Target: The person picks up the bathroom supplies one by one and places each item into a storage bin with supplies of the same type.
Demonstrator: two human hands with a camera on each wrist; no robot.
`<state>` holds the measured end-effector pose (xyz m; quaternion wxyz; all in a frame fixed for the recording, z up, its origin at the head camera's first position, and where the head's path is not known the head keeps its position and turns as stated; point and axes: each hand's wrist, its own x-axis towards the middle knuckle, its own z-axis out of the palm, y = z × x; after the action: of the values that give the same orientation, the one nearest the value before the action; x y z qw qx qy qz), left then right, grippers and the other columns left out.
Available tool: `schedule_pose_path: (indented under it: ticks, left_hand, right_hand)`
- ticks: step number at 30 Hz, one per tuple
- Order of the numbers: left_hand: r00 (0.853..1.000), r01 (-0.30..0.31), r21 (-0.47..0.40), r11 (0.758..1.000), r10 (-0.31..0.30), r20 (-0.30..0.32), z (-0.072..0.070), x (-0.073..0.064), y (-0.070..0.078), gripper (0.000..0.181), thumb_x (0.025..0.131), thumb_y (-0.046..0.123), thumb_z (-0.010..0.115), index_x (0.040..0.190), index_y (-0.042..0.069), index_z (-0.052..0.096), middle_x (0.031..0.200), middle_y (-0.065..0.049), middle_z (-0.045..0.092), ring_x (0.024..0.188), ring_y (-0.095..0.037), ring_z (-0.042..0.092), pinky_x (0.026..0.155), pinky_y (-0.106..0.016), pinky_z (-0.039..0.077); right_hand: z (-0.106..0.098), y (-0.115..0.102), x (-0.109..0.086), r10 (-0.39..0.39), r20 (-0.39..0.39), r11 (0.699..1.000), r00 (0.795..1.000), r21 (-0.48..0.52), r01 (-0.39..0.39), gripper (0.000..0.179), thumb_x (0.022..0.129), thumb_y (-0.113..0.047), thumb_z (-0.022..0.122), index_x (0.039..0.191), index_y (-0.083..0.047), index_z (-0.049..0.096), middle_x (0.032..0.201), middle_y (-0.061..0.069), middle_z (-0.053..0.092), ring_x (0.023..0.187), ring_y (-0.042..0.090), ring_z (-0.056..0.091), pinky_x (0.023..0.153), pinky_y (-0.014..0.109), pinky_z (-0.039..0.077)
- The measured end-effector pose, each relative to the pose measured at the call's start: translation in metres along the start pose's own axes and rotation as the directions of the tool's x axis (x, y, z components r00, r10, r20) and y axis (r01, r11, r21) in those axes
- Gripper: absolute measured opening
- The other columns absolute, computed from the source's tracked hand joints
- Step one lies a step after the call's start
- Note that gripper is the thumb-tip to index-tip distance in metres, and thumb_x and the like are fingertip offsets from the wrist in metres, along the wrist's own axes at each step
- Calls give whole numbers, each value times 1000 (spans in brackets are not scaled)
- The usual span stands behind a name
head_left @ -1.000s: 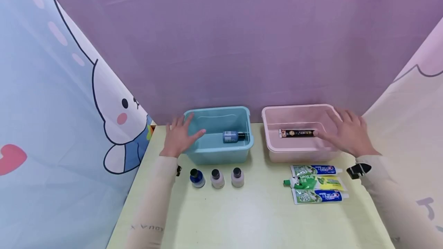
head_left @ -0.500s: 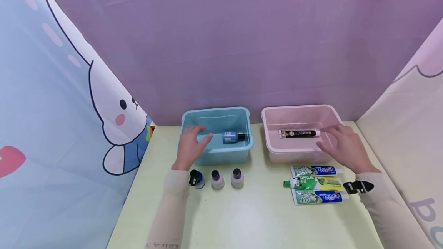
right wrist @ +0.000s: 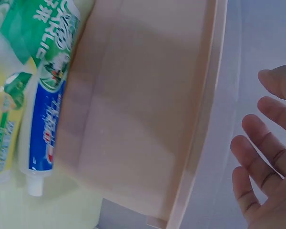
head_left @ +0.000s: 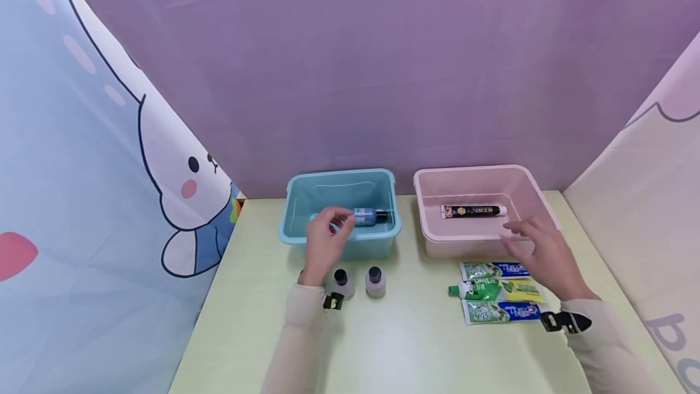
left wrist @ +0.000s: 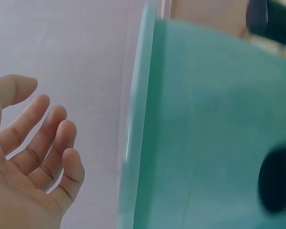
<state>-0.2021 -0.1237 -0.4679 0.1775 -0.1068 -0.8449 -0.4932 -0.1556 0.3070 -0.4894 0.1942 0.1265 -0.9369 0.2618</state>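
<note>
1. While I watch from beside the worktop point(head_left: 404, 351), the left hand point(head_left: 324, 247) hangs above the near rim of the teal bin point(head_left: 372, 249); its fingers are loosely bent, with nothing in its grasp.
2. Inside that bin, a blue bottle point(head_left: 365, 217) lies on its side, black cap to the right, just beyond the left fingertips as seen from the head.
3. Right hand point(head_left: 549, 255): over the near right corner of the pink bin point(head_left: 465, 248), fingers relaxed and apart, grasping nothing.
4. Within the pink bin, a black tube point(head_left: 473, 211) lies flat on the floor, white cap to the right.
5. In front of the teal bin, two pale bottles point(head_left: 375, 283) stand upright, black-capped; the left wrist partly covers one.
6. Before the pink bin, three toothpaste tubes point(head_left: 494, 290) lie side by side, the middle one green and yellow; the right arm overlaps their right ends.
7. Backdrop: purple cloth point(head_left: 350, 78).
</note>
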Motion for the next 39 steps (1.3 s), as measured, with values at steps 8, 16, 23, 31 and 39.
schedule_pose_path:
  ticks: [8,16,23,31,39]
  left_hand:
    - [998,31,-145,989,-24,51,28,-11,16,10,97,22,72,102,15,74,98,-2,73,84,-15,63,70,-26,52]
    - [991,49,-151,987,-29,130,54,-18,31,11,98,24,69,102,14,74,93,-2,74,83,-11,64,69,-21,54]
    - [979,90,-197,976,-51,196,76,-22,37,13,98,27,69,100,15,74,90,-1,74,80,-6,62,70,-21,54]
    - [961,162,-206,965,-107,255,103,-28,41,11,97,23,70,102,14,74,91,-1,72,80,-6,60,71,-20,52]
    - [946,233,-230,945,-166,277,127,-33,39,13,98,24,69,101,12,74,86,-2,69,69,-4,59,56,-21,53]
  right_hand:
    - [5,-2,-15,-20,-22,999,1000,-35,20,31,84,-6,78,114,-7,70,93,2,66,81,22,62,66,36,52]
    - [16,-2,-27,-14,16,999,1000,-40,15,26,84,-5,80,107,-11,70,86,-2,67,74,10,60,63,29,54]
    - [24,0,-37,54,95,999,994,-11,-53,19,87,-10,79,101,-15,68,86,-3,67,76,12,63,63,28,53]
    - [34,3,-44,111,183,993,977,10,-115,20,90,-15,78,107,-9,70,93,3,70,84,21,67,70,39,56]
    - [47,9,-53,134,269,989,954,16,-144,29,89,-17,79,115,-7,71,111,10,69,96,32,69,77,53,57]
